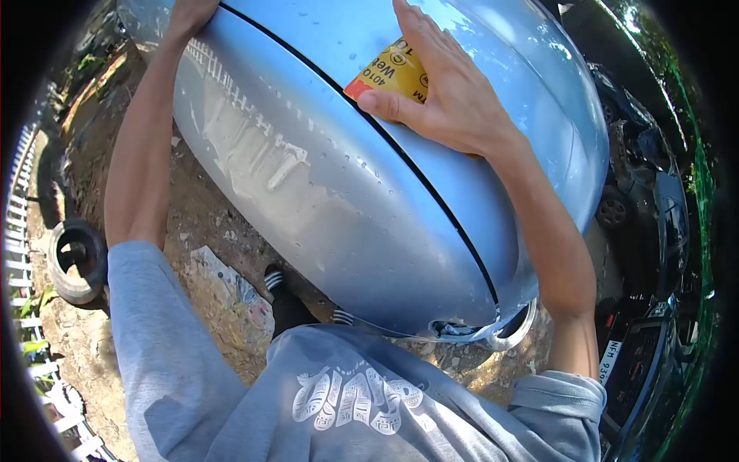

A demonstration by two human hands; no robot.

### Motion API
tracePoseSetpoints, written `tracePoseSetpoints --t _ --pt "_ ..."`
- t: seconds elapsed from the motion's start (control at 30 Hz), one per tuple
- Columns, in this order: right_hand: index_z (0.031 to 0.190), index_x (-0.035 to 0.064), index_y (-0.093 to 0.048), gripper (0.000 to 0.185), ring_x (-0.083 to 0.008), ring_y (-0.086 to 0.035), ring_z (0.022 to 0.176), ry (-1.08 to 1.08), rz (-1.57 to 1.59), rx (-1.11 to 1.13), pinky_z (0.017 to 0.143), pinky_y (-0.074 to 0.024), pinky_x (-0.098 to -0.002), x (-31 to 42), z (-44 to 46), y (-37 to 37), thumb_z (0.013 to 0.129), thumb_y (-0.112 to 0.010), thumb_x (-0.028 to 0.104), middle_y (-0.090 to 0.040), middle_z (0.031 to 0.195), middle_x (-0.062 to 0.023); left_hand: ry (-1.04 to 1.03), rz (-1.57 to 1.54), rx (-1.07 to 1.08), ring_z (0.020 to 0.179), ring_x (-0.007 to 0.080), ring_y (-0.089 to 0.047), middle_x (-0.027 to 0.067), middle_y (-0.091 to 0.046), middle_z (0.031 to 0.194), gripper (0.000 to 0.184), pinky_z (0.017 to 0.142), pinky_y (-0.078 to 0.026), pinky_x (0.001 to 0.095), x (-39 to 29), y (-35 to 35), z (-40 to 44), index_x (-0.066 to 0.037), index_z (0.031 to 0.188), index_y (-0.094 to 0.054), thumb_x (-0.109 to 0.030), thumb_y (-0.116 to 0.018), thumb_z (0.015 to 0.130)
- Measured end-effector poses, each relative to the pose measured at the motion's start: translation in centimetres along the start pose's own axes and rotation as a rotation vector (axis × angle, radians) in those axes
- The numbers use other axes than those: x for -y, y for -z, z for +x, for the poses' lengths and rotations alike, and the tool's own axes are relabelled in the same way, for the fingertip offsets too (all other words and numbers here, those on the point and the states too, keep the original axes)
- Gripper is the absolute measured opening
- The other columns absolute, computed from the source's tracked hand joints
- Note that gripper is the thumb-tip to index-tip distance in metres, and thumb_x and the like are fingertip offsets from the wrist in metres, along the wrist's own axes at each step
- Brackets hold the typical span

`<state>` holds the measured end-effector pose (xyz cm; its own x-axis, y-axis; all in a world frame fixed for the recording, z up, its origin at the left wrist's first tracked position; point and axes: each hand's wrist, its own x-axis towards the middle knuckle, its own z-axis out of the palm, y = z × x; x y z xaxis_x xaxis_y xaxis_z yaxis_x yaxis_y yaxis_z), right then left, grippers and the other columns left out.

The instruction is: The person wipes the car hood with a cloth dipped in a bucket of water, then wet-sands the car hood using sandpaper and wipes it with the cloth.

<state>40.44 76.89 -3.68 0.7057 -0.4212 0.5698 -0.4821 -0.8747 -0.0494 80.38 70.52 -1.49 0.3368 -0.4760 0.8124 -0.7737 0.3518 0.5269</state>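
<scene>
A light blue and silver car body (pixel 331 208) curves across the middle, with a black panel gap running diagonally over it. On the blue side of that gap, my right hand (pixel 450 96) lies over a yellow sheet of sandpaper (pixel 396 73) printed "401Q" and "Wet". My thumb rests across its red corner and my fingers extend up over the sheet, pressing it to the panel. My left hand (pixel 196 11) is at the top edge, by the upper end of the gap; its fingers are out of frame. Water drops and pale smears mark the silver panel.
An old tire (pixel 77 262) lies at left near a white picket fence (pixel 19 223). Stained paper (pixel 231 281) is on the dirt ground by my foot. Dark vehicles (pixel 639 185) stand close on the right, one with a number plate (pixel 610 362).
</scene>
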Motion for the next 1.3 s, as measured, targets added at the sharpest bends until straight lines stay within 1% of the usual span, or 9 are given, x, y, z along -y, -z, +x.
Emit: tracePoseSetpoints --t 0.17,0.37,0.43,0.5,0.67,0.83,1.07,1.17,1.3 --pt "0.151 -0.0003 -0.024 0.105 -0.0368 -0.031 0.142 -0.098 0.058 0.091 0.117 -0.0221 -0.0421 0.5 -9.2 3.7 0.079 -0.064 0.064 -0.034 0.15 -0.0251 0.176 0.011 -0.037 0.123 0.0317 -0.052 0.021 -0.058 0.125 0.055 0.102 -0.039 0.0351 0.1 -1.0 -1.9 -0.005 0.13 -0.048 -0.05 -0.038 0.102" --pt "0.152 0.002 -0.024 0.101 -0.038 -0.03 0.141 -0.088 0.117 0.12 0.116 -0.0245 -0.0423 -0.1 7.8 -3.2 0.08 -0.066 0.059 -0.033 0.151 -0.0247 0.298 -0.268 -0.011 0.111 0.0316 -0.056 0.0168 -0.066 0.106 0.053 0.098 -0.039 0.0391 -1.4 0.3 -2.9 -0.005 0.121 -0.059 -0.049 -0.038 0.101" --pt "0.151 0.0025 -0.024 0.104 -0.0384 -0.028 0.142 -0.025 0.071 0.119 0.117 -0.0234 -0.0421 0.5 11.9 -5.5 0.079 -0.063 0.066 -0.031 0.152 -0.0238 0.086 -0.175 -0.429 0.094 0.0185 -0.062 0.0113 -0.063 0.103 0.045 0.084 -0.049 0.0307 2.1 0.0 -3.0 -0.002 0.107 -0.056 -0.046 -0.049 0.1" --pt "0.152 0.0028 -0.024 0.104 -0.039 -0.027 0.143 -0.077 0.078 0.142 0.117 -0.0217 -0.0433 1.3 10.6 -4.7 0.08 -0.062 0.068 -0.031 0.152 -0.0241 0.174 -0.356 -0.289 0.097 0.0182 -0.062 0.0108 -0.062 0.106 0.05 0.083 -0.047 0.0295 2.5 4.4 -2.6 0.001 0.108 -0.055 -0.047 -0.044 0.101" --pt "0.152 0.0019 -0.022 0.102 -0.0396 -0.026 0.143 -0.193 0.097 0.179 0.117 -0.02 -0.0442 0.8 11.0 -3.6 0.081 -0.062 0.064 -0.031 0.152 -0.0257 0.106 -0.359 -0.478 0.093 0.0145 -0.059 0.0068 -0.061 0.107 0.047 0.082 -0.046 0.0283 13.1 13.7 2.6 0.0 0.109 -0.055 -0.044 -0.039 0.104" --pt "0.151 -0.0019 -0.021 0.113 -0.0372 -0.031 0.141 -0.266 0.07 0.144 0.116 -0.024 -0.0397 1.7 31.4 -15.4 0.078 -0.054 0.077 -0.032 0.151 -0.0267 0.046 -0.361 -0.287 0.09 0.0168 -0.062 0.013 -0.058 0.108 0.048 0.08 -0.05 0.0292 12.7 7.1 7.0 0.001 0.121 -0.041 -0.043 -0.046 0.102" --pt "0.149 -0.0073 -0.023 0.109 -0.0367 -0.026 0.143 -0.667 0.118 0.308 0.118 -0.0208 -0.0389 -0.4 34.9 -14.8 0.082 -0.049 0.075 -0.03 0.152 -0.0261 -0.085 -0.291 -0.219 0.09 0.0206 -0.065 0.0158 -0.061 0.105 0.053 0.078 -0.051 0.0302 21.3 12.3 14.3 0.0 0.124 -0.033 -0.043 -0.051 0.099" --pt "0.148 -0.0074 -0.024 0.112 -0.0385 -0.025 0.143 -0.504 0.041 0.177 0.118 -0.0224 -0.0405 3.0 40.5 -19.5 0.079 -0.049 0.077 -0.029 0.152 -0.0276 -0.213 -0.222 -0.19 0.092 0.0296 -0.065 0.017 -0.063 0.105 0.049 0.081 -0.051 0.035 21.4 8.6 17.6 -0.001 0.121 -0.039 -0.04 -0.056 0.097" --pt "0.149 -0.007 -0.022 0.117 -0.037 -0.034 0.14 -0.652 0.071 0.241 0.116 -0.0262 -0.0387 0.5 37.6 -17.7 0.075 -0.052 0.079 -0.033 0.149 -0.0284 -0.277 -0.289 -0.12 0.105 0.0372 -0.061 0.019 -0.064 0.108 0.049 0.097 -0.043 0.042 23.2 4.1 19.9 -0.003 0.119 -0.044 -0.044 -0.056 0.096"
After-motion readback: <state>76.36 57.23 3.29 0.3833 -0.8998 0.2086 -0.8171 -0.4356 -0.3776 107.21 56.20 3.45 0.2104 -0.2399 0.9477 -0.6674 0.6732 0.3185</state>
